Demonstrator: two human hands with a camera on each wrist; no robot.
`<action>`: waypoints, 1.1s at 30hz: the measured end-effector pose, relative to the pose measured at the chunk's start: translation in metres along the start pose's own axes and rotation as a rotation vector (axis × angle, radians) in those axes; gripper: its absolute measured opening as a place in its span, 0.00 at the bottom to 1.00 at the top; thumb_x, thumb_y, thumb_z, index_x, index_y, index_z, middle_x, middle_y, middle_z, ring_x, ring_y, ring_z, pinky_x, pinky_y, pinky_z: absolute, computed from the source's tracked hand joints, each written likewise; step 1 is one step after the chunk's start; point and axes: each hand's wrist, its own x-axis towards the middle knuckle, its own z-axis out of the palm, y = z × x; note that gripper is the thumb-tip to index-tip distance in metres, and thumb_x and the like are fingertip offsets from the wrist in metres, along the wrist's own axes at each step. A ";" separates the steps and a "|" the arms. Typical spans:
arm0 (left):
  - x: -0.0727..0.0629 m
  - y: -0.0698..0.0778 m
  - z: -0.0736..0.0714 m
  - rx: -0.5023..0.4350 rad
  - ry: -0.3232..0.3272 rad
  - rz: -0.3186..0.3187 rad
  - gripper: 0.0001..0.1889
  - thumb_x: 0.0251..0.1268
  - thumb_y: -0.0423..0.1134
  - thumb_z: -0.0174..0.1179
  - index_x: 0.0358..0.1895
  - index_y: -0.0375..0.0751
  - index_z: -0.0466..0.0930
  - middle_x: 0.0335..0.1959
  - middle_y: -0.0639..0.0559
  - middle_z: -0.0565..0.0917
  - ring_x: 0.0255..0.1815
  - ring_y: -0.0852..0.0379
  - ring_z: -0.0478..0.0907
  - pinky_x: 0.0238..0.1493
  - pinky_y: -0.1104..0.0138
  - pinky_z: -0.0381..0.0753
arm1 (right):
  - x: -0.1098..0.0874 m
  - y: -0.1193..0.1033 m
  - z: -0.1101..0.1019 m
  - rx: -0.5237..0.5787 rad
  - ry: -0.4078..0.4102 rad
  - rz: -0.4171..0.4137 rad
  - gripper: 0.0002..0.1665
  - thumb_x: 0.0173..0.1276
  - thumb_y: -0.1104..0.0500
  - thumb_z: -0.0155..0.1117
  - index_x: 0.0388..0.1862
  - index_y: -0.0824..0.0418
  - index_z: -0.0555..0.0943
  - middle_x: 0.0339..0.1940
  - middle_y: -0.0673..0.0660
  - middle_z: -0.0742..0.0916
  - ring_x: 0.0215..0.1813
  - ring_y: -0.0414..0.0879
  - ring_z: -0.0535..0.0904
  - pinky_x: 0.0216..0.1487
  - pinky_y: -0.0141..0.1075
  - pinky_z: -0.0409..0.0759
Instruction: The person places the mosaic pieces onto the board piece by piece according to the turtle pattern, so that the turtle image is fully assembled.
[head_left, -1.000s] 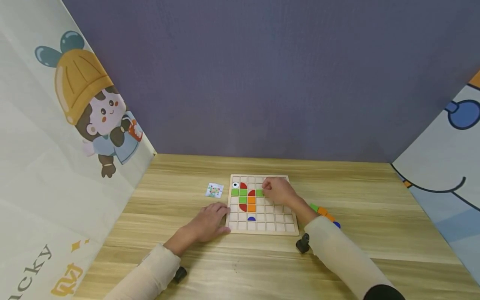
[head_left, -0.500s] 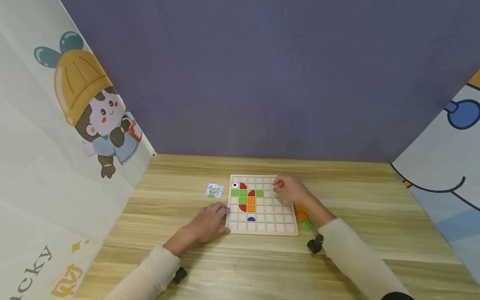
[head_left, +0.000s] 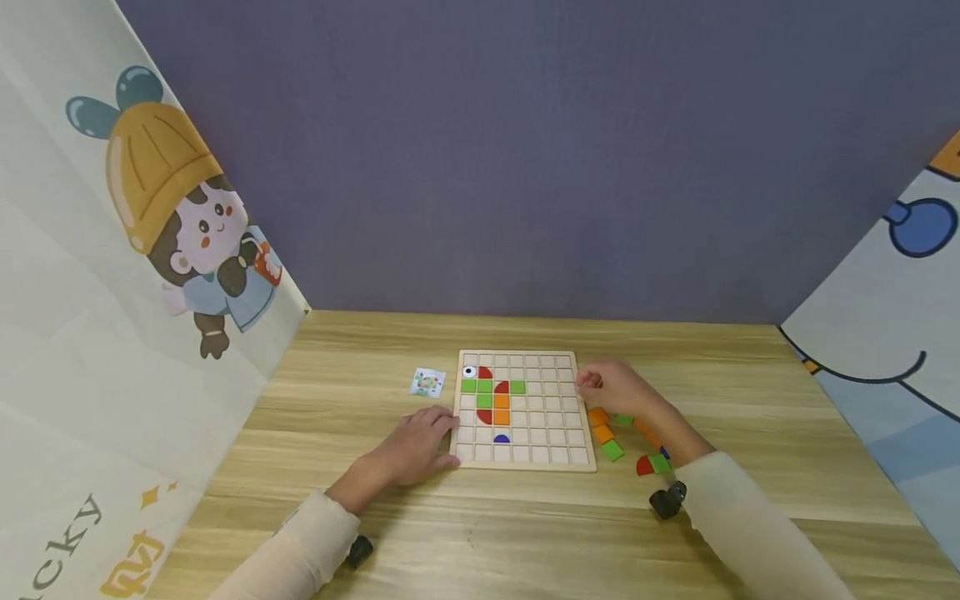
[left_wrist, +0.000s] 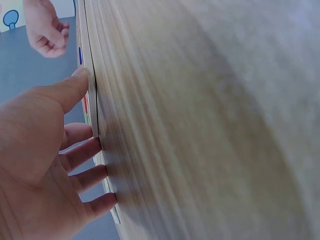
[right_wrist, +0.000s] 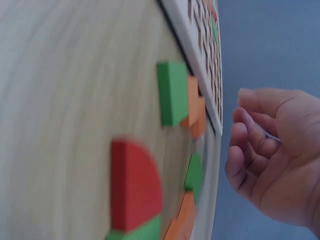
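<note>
A wooden grid board [head_left: 550, 423] lies flat on the table, with green, orange and red tiles, a blue half-round and a white eye tile [head_left: 469, 372] in its left part. My left hand [head_left: 415, 447] rests at the board's left edge. In the left wrist view its thumb [left_wrist: 76, 90] touches the board's side, while the fingertips meet the tabletop. Beyond the board's right edge, my right hand [head_left: 617, 388] hovers with loosely curled fingers. The right wrist view shows nothing between its thumb and fingers [right_wrist: 240, 135].
Loose tiles lie right of the board: a green square [head_left: 612, 450], orange squares [head_left: 602, 433], a red quarter-round [head_left: 645, 466] and several others, partly hidden by the right forearm. A small patterned card [head_left: 427, 382] lies left of the board. A dark wall [head_left: 547, 167] stands behind the table.
My right hand has moved right, from above the board near the green tile to beyond its right edge, uncovering more loose tiles. The left hand has stayed in place.
</note>
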 end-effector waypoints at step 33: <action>0.000 -0.001 0.001 0.003 0.014 0.014 0.33 0.70 0.54 0.64 0.70 0.36 0.71 0.70 0.39 0.73 0.72 0.39 0.70 0.68 0.42 0.73 | -0.021 0.032 -0.005 -0.123 -0.136 -0.073 0.09 0.66 0.64 0.69 0.43 0.54 0.85 0.35 0.46 0.83 0.38 0.39 0.75 0.41 0.31 0.77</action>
